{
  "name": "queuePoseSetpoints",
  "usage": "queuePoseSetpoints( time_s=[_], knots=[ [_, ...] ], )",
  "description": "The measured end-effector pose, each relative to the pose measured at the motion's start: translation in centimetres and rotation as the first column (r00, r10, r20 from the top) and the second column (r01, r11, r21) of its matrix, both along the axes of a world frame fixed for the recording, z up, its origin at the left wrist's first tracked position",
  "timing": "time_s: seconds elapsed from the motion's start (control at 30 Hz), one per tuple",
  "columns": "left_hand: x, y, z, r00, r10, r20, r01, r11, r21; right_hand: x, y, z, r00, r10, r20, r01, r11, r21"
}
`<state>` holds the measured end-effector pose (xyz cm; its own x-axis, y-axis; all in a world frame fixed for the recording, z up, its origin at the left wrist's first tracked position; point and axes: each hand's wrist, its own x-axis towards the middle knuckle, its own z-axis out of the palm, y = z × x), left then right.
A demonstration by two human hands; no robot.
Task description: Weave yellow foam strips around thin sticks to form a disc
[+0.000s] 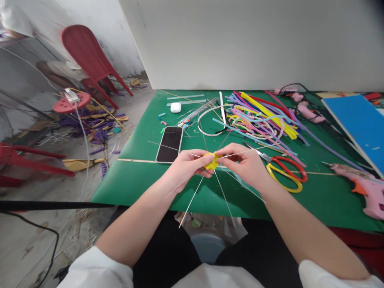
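Observation:
Between my two hands is a small yellow fuzzy disc [211, 161], which looks wound from pipe cleaner. Several thin stiff wires [195, 199] spread out from it like spokes, some toward my lap and some over the table. My left hand [192, 164] pinches the disc's left side with thumb and fingers. On the opposite side, my right hand [243, 162] grips its edge between thumb and forefinger. Both hands hover above the front of the green table [135, 180]. My fingers cover part of the disc.
A phone [170, 145] and a white earbud case [175, 107] lie on the left. Behind my right hand is a pile of coloured pipe cleaners [261, 116]. Scissors [285, 170] and a pink glue gun [357, 180] lie on the right, near a blue board [357, 124].

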<state>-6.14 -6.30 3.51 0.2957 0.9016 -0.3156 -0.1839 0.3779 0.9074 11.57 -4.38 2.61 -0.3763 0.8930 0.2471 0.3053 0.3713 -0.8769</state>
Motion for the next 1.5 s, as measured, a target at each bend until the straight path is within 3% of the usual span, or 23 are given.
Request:
queuePoseSetpoints(
  time_s=[0.23, 0.67, 0.93, 1.27, 1.5],
  knots=[
    [0.09, -0.07, -0.21, 0.998, 0.026, -0.052, -0.024, 0.999, 0.036, -0.09, -0.22, -0.05, 0.997, -0.004, -0.071, 0.004, 1.000, -0.002],
    [0.10, -0.43, -0.06, 0.958, 0.085, -0.274, -0.011, 0.965, 0.263, -0.70, -0.52, -0.52, 0.987, -0.042, -0.154, 0.036, 0.999, -0.040],
    [0.15, -0.33, -0.22, 0.964, 0.103, -0.246, -0.033, 0.961, 0.276, -0.87, -0.70, 0.20, 0.986, -0.128, -0.110, 0.113, 0.985, -0.134],
    [0.24, -0.41, -0.03, 0.958, 0.117, -0.263, -0.042, 0.961, 0.274, -0.81, -0.64, 0.18, 0.989, -0.113, -0.098, 0.103, 0.990, -0.100],
    [0.40, -0.42, -0.13, 0.936, 0.196, -0.291, -0.077, 0.925, 0.373, -0.92, -0.76, 0.38, 0.989, -0.109, -0.101, 0.099, 0.990, -0.099]
  ],
)
